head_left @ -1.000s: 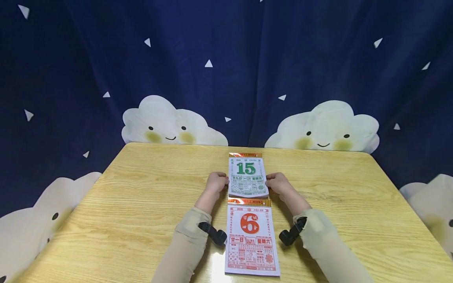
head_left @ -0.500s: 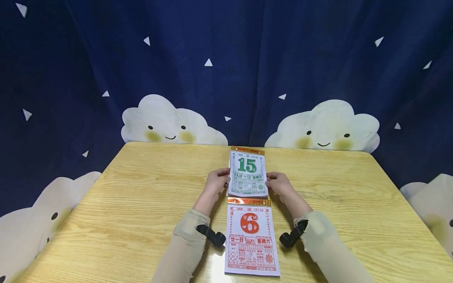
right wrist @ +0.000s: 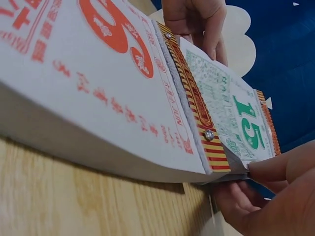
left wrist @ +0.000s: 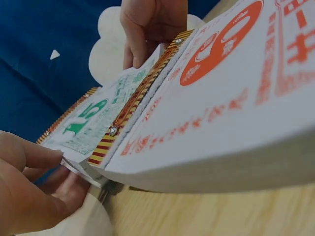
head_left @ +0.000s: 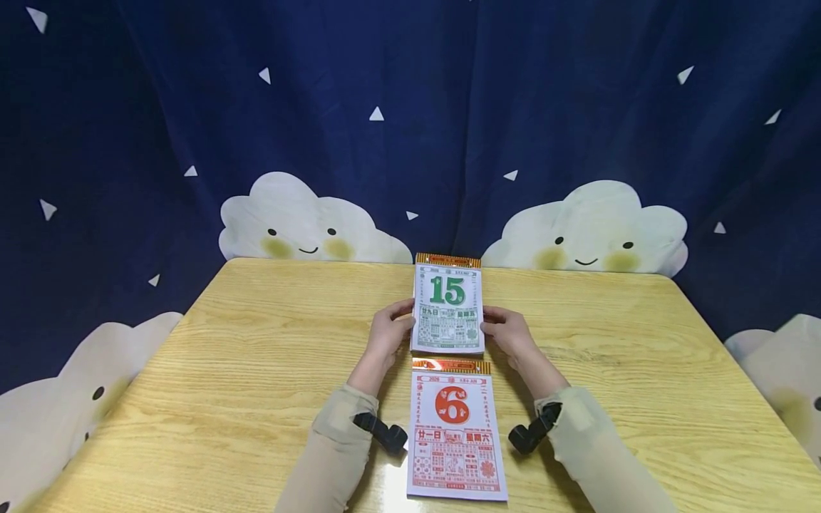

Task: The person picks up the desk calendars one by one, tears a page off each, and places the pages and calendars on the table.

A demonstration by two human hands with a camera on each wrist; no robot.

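Observation:
The calendar block with a green 15 point(head_left: 447, 306) is gripped at both sides near the table's back edge. My left hand point(head_left: 388, 329) pinches its left edge, thumb on top and fingers below in the left wrist view, where the hand point(left wrist: 34, 184) shows at the lower left. On the opposite edge, my right hand point(head_left: 509, 332) holds it the same way; the right wrist view shows that hand point(right wrist: 275, 191) at the lower right. Just in front lies a second calendar with a red 6 point(head_left: 454, 434), its gold-and-red top strip close to the green one's lower edge.
The wooden table point(head_left: 276, 356) spreads to both sides of the calendars. Behind it hangs a dark blue curtain point(head_left: 423, 128) with white clouds and small triangles. A black wrist camera sits on each forearm, beside the red calendar.
The green calendar's top has risen and moved back over the table's rear edge, and the block now looks flatter. Both hands have shifted slightly with it. The red calendar has stayed put.

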